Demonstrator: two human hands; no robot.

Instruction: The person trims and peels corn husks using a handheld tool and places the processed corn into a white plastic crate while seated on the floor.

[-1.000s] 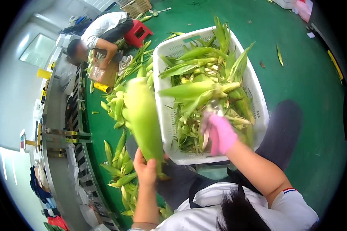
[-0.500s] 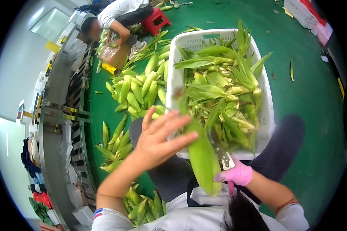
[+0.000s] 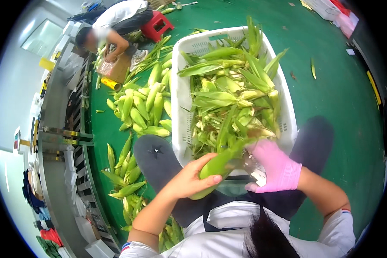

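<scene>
My left hand (image 3: 196,177), bare, is wrapped round a green, husk-covered ear of corn (image 3: 222,164) just above my lap. The ear lies tilted, its far end pointing up and right at the near edge of a white plastic crate (image 3: 293,129). In a pink glove, my right hand (image 3: 278,168) is closed round a metal hand tool with a white handle (image 3: 259,177). Blur hides the tool's exact kind. Its metal part is close against the far end of the ear. Loose green husks and cut stalk ends (image 3: 234,92) fill the crate.
Husked-down ears of corn (image 3: 137,105) are heaped on the green floor left of the crate. Leafier ears (image 3: 127,167) lie by my left knee. Beyond them, a person (image 3: 118,26) bends over a cardboard box (image 3: 116,68) near a red stool (image 3: 158,26). Metal racks (image 3: 60,172) line the left.
My left hand has gone from spread fingers to gripping the ear, which my right hand was touching before. My right hand and its tool have moved up to the ear's far end.
</scene>
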